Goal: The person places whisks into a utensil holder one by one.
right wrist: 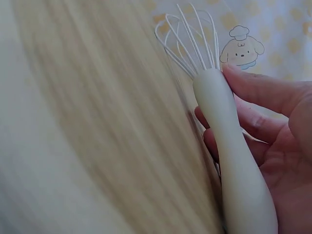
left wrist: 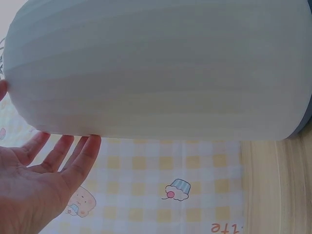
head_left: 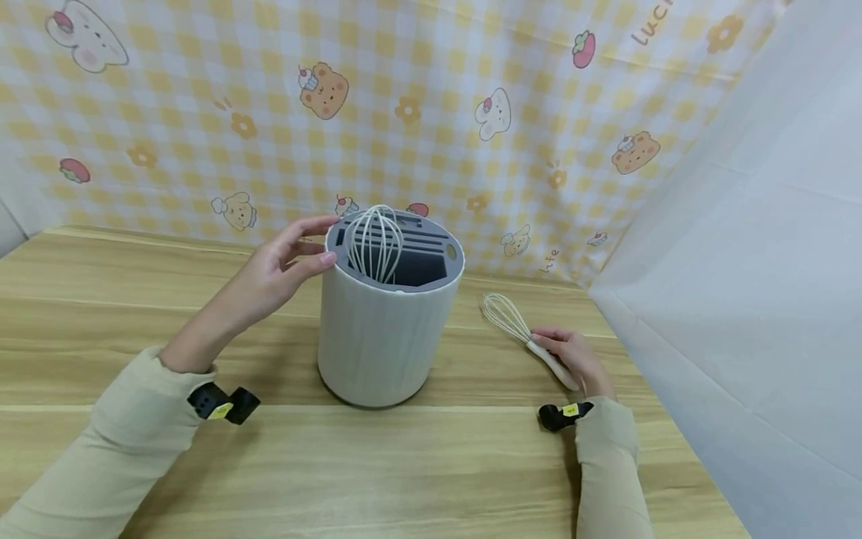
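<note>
A tall white utensil holder [head_left: 380, 344] with a grey slotted top [head_left: 420, 251] stands upright on the table. My left hand [head_left: 272, 269] touches its upper left side, thumb at the front rim and fingers farther back; in the left wrist view the fingertips [left wrist: 90, 146] rest against the wall. A whisk [head_left: 376, 243] stands in the holder's large opening, wires up, its handle hidden inside. To the right of the holder, my right hand [head_left: 569, 355] grips a second, smaller whisk [right wrist: 226, 131] by its pale handle, wires pointing away toward the back left.
The wood-grain table [head_left: 404, 479] meets a yellow checked cloth [head_left: 404, 150] hanging behind the holder. A white sheet [head_left: 741, 247] slopes along the right edge. Black wrist cameras [head_left: 225, 404] sit on both sleeves.
</note>
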A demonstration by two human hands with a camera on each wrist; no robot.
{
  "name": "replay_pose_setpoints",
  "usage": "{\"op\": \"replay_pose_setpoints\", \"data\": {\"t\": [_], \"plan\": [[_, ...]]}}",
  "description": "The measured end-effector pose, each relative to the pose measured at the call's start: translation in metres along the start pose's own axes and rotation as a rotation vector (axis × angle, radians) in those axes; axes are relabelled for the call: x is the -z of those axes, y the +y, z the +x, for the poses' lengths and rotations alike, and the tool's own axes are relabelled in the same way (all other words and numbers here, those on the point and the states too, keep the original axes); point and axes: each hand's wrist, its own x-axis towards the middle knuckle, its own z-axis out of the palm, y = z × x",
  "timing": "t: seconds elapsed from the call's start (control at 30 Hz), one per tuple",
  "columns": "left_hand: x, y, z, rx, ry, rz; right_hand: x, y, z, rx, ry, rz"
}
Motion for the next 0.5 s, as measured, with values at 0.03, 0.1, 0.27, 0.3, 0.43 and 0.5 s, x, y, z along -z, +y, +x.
{"op": "replay_pose_setpoints", "data": {"t": [0.03,0.1,0.27,0.3,0.43,0.5], "plan": [[0.0,0.0,-0.0001,-0.001,0.0,0.002,-0.0003,0.0001,0.0003,0.0,-0.002,-0.014],[-0.0001,-0.0002,0.0,0.0,0.0,0.0,-0.0007,-0.0001,0.0006,0.003,-0.004,-0.037],[-0.0001,-0.0006,0.0003,-0.001,0.003,-0.004,-0.0007,-0.002,0.0002,0.004,-0.007,-0.085],[-0.0001,-0.0007,0.0004,-0.002,0.003,-0.004,-0.0006,-0.0024,0.0,0.005,-0.008,-0.091],[-0.0003,-0.0005,0.0001,-0.005,0.002,-0.004,-0.0001,-0.0033,-0.0005,0.008,-0.018,-0.111],[-0.0003,-0.0006,-0.0001,-0.005,0.002,-0.004,-0.0002,-0.0031,-0.0003,0.009,-0.023,-0.113]]}}
